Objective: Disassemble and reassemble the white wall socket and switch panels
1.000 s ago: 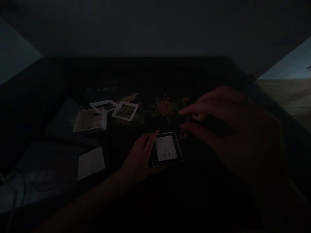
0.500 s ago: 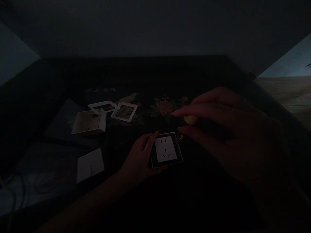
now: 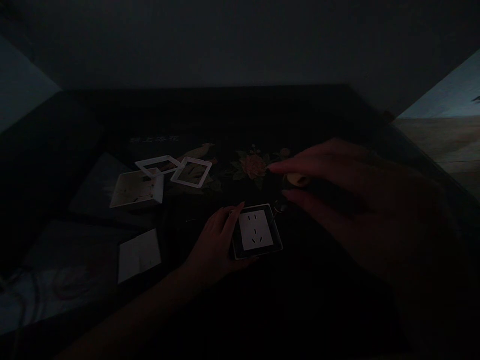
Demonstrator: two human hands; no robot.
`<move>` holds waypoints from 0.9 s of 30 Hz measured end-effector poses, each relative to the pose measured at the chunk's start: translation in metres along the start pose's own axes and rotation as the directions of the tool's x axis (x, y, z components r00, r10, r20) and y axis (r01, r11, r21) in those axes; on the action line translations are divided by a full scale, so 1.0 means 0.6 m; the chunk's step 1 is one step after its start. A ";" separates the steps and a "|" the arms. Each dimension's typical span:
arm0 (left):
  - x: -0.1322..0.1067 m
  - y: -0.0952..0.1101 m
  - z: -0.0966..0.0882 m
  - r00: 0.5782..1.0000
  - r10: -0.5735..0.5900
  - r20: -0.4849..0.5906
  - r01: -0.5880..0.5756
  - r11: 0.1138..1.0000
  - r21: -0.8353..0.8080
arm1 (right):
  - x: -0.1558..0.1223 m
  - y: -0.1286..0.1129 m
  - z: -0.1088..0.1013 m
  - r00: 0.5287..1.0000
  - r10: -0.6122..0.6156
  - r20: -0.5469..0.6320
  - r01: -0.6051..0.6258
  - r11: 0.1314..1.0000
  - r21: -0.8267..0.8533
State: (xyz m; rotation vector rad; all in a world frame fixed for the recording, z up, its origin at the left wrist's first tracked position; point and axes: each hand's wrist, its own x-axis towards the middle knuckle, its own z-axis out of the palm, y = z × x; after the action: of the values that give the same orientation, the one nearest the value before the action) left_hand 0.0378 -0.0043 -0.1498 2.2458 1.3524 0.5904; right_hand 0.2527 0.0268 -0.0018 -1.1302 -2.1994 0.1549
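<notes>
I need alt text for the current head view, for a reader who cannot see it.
A person's left hand grips a power socket on a dark surface in dim light. The right hand curls nearby, a yellowish object showing between thumb and fingers. Two white frames lie farther left.

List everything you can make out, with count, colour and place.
Socket: 1, white face, dark surround, centre.
Square frames: 2, white, left of centre.
Shallow box: 1, pale, partly under one frame.
Flat panel: 1, white, front left.
Tool: 1, yellowish end, right of socket; kind unclear.
Tabletop: 1, dark, flower-and-bird print, beneath.
Wall: 1, grey, behind.
Floor: 1, brownish, right edge.
Left hand: 1, shadowed, on socket's left edge.
Right hand: 1, shadowed, around tool's end; grip unclear.
</notes>
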 end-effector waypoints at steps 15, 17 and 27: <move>0.001 -0.001 -0.001 1.000 0.010 0.003 -0.010 1.000 -0.002 | -0.004 0.003 -0.011 0.997 0.054 0.050 -0.062 0.985 0.162; -0.001 -0.001 0.000 1.000 0.006 -0.001 -0.006 1.000 -0.003 | -0.003 0.003 -0.014 0.996 0.024 0.087 -0.035 0.991 0.133; -0.002 -0.004 0.002 1.000 0.006 -0.003 -0.006 1.000 0.000 | -0.001 0.005 -0.001 0.995 -0.104 0.004 0.103 0.990 0.099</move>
State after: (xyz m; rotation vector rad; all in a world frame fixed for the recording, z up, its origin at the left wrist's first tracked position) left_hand 0.0366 -0.0045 -0.1522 2.2508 1.3480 0.5959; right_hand 0.2554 0.0280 -0.0030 -0.9612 -2.2274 0.2222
